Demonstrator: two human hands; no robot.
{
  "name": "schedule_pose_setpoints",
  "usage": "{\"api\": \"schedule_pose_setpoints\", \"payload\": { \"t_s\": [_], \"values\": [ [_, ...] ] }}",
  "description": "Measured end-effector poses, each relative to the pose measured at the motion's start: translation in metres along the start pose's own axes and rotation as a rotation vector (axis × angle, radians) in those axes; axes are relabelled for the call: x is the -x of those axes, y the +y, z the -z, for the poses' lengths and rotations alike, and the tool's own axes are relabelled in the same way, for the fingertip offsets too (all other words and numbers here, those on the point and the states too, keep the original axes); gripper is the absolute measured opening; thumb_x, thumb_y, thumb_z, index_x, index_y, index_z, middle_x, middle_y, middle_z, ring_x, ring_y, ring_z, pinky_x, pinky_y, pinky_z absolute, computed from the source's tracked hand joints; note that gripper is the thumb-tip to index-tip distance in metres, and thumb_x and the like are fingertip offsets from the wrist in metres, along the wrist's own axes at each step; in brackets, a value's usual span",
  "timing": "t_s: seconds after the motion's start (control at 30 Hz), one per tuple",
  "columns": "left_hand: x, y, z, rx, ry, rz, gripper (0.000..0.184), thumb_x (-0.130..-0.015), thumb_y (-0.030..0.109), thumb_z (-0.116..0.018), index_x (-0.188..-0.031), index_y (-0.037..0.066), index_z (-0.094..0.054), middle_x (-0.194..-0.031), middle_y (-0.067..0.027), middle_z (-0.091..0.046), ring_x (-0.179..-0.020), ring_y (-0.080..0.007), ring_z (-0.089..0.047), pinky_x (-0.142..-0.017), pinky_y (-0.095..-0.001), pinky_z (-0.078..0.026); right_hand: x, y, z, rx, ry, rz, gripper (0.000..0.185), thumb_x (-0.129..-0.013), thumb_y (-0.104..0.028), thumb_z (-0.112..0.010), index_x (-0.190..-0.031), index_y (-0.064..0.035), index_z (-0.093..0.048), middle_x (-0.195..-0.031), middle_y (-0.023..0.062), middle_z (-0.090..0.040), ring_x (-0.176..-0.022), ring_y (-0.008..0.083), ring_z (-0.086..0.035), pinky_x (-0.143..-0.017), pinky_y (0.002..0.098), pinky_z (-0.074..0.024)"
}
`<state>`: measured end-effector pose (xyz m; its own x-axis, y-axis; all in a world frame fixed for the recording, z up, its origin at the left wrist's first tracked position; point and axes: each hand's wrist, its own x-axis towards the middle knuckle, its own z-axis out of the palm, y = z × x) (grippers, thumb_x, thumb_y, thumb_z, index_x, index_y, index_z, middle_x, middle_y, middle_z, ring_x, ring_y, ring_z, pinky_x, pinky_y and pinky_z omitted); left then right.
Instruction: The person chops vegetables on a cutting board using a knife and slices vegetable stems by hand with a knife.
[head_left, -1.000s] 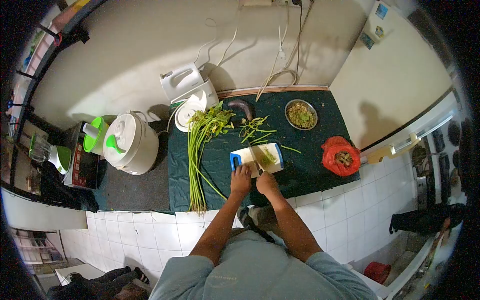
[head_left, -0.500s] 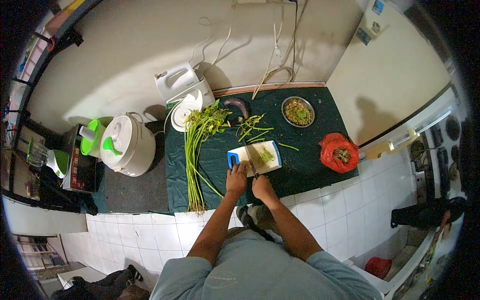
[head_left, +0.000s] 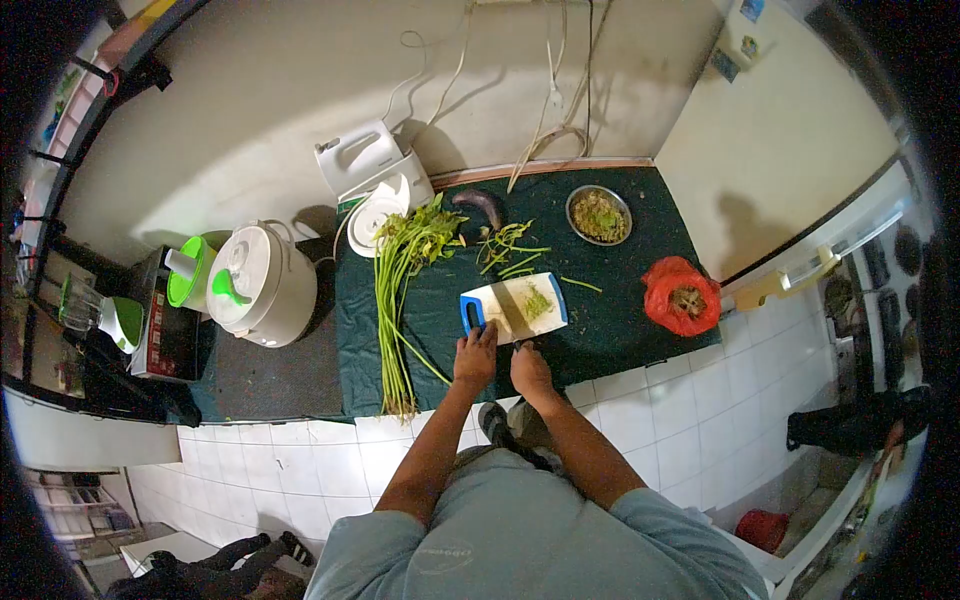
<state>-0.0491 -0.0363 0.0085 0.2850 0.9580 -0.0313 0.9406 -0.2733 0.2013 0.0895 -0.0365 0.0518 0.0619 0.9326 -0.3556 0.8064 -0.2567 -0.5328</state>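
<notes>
A white cutting board with blue ends [head_left: 551,315] lies near the counter's front edge, with chopped green bits [head_left: 537,302] on its right half. My right hand [head_left: 531,372] is closed around the handle of a kitchen knife [head_left: 507,318], whose blade lies over the board and is hard to make out. Beside it, my left hand [head_left: 476,357] rests at the board's near left corner, fingers bent and together; whatever is under them is hidden. Cut green stems [head_left: 518,264] lie just behind the board. A long bunch of leafy greens [head_left: 395,310] stretches along its left.
An eggplant [head_left: 482,205] lies at the back. To the right are a metal bowl of chopped food [head_left: 598,215] and a red plastic bag [head_left: 680,298]. A hand mixer [head_left: 365,160] and a rice cooker [head_left: 262,285] stand left. Another person [head_left: 225,570] is partly visible at lower left.
The view has shifted slightly, so the counter appears higher. Both hands sit a little closer to my body relative to the board. The knife stays in my right hand.
</notes>
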Motion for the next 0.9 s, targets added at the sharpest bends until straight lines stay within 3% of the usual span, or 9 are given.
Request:
{"api": "schedule_pose_setpoints", "payload": {
  "t_s": [0.17, 0.23, 0.27, 0.33, 0.47, 0.63, 0.77, 0.83, 0.9],
  "values": [
    [-0.004, 0.004, 0.009, 0.026, 0.027, 0.029, 0.051, -0.082, 0.013, -0.049, -0.133, 0.007, -0.046, -0.137, -0.0057, -0.044, -0.122, -0.0271, -0.042, -0.093, -0.0435, -0.039, -0.02, -0.011, 0.023, 0.124, -0.128, 0.071, 0.03, -0.092, -0.024, -0.05, -0.103, 0.0031, -0.055, -0.096, 0.0261, -0.064, -0.093, 0.0424, -0.062, -0.081, 0.0507, -0.049],
    [-0.01, 0.007, 0.019, 0.165, 0.019, 0.246, 0.053, -0.082, 0.011, -0.05, -0.134, 0.004, -0.044, -0.138, -0.008, -0.04, -0.124, -0.0284, -0.041, -0.095, -0.0449, -0.039, -0.026, -0.011, 0.026, 0.162, -0.167, 0.074, 0.03, -0.093, -0.024, -0.048, -0.102, 0.0037, -0.055, -0.095, 0.0256, -0.064, -0.093, 0.0425, -0.061, -0.081, 0.0517, -0.0482],
    [-0.013, 0.006, 0.017, 0.164, 0.021, 0.246, 0.053, -0.082, 0.011, -0.05, -0.134, 0.004, -0.044, -0.138, -0.008, -0.04, -0.124, -0.0284, -0.041, -0.095, -0.0449, -0.039, -0.023, -0.008, 0.025, 0.162, -0.165, 0.076, 0.03, -0.093, -0.024, -0.048, -0.102, 0.0037, -0.055, -0.095, 0.0256, -0.064, -0.093, 0.0425, -0.061, -0.081, 0.0517, -0.0482],
    [-0.014, 0.001, 0.001, 0.114, 0.127, 0.175, 0.053, -0.083, 0.012, -0.049, -0.135, 0.003, -0.042, -0.141, -0.0087, -0.038, -0.128, -0.0292, -0.038, -0.097, -0.046, -0.038, -0.004, 0.009, 0.007, 0.056, -0.073, 0.142, 0.03, -0.093, -0.022, -0.048, -0.1, 0.0057, -0.054, -0.091, 0.026, -0.064, -0.089, 0.0423, -0.063, -0.077, 0.0504, -0.0503],
    [-0.016, 0.001, -0.012, -0.012, 0.06, 0.125, 0.055, -0.085, 0.015, -0.049, -0.138, 0.005, -0.039, -0.146, -0.0083, -0.033, -0.131, -0.0288, -0.034, -0.099, -0.0469, -0.036, 0.0, 0.032, -0.012, 0.185, 0.125, 0.21, 0.028, -0.092, -0.021, -0.05, -0.098, 0.0059, -0.051, -0.081, 0.024, -0.064, -0.077, 0.0398, -0.065, -0.064, 0.0454, -0.0539],
    [-0.017, 0.015, -0.012, -0.023, -0.003, 0.071, 0.056, -0.089, 0.021, -0.046, -0.141, 0.006, -0.034, -0.15, -0.0076, -0.028, -0.136, -0.0285, -0.028, -0.105, -0.0467, -0.032, -0.008, 0.035, 0.035, 0.177, 0.034, 0.157, 0.031, -0.092, -0.026, -0.051, -0.096, 0.0045, -0.053, -0.082, 0.0234, -0.064, -0.079, 0.0386, -0.066, -0.066, 0.0455, -0.0543],
    [-0.015, 0.039, -0.006, 0.142, 0.035, -0.156, 0.055, -0.091, 0.022, -0.046, -0.142, 0.006, -0.033, -0.148, -0.0105, -0.032, -0.138, -0.03, -0.025, -0.108, -0.0482, -0.028, -0.011, 0.04, 0.069, 0.183, 0.062, 0.187, 0.04, -0.093, -0.037, -0.047, -0.096, 0.0005, -0.059, -0.083, 0.0242, -0.064, -0.078, 0.0413, -0.064, -0.069, 0.0508, -0.0514],
    [-0.023, 0.045, 0.01, 0.178, 0.097, -0.169, 0.051, -0.089, 0.018, -0.049, -0.137, 0.006, -0.04, -0.143, -0.0119, -0.04, -0.133, -0.0323, -0.035, -0.106, -0.0463, -0.032, -0.009, 0.033, 0.096, 0.204, 0.071, 0.223, 0.038, -0.093, -0.036, -0.048, -0.096, 0.0004, -0.059, -0.078, 0.0235, -0.064, -0.075, 0.0406, -0.064, -0.067, 0.0507, -0.0512],
    [-0.029, 0.043, 0.032, 0.435, -0.009, -0.121, 0.044, -0.086, 0.012, -0.051, -0.13, 0.005, -0.049, -0.137, -0.0128, -0.045, -0.124, -0.0332, -0.044, -0.101, -0.0423, -0.038, -0.01, 0.04, 0.112, 0.203, 0.071, 0.266, 0.038, -0.093, -0.036, -0.048, -0.096, -0.0003, -0.059, -0.076, 0.0229, -0.064, -0.073, 0.0404, -0.064, -0.065, 0.0498, -0.0515]
  ]
}}
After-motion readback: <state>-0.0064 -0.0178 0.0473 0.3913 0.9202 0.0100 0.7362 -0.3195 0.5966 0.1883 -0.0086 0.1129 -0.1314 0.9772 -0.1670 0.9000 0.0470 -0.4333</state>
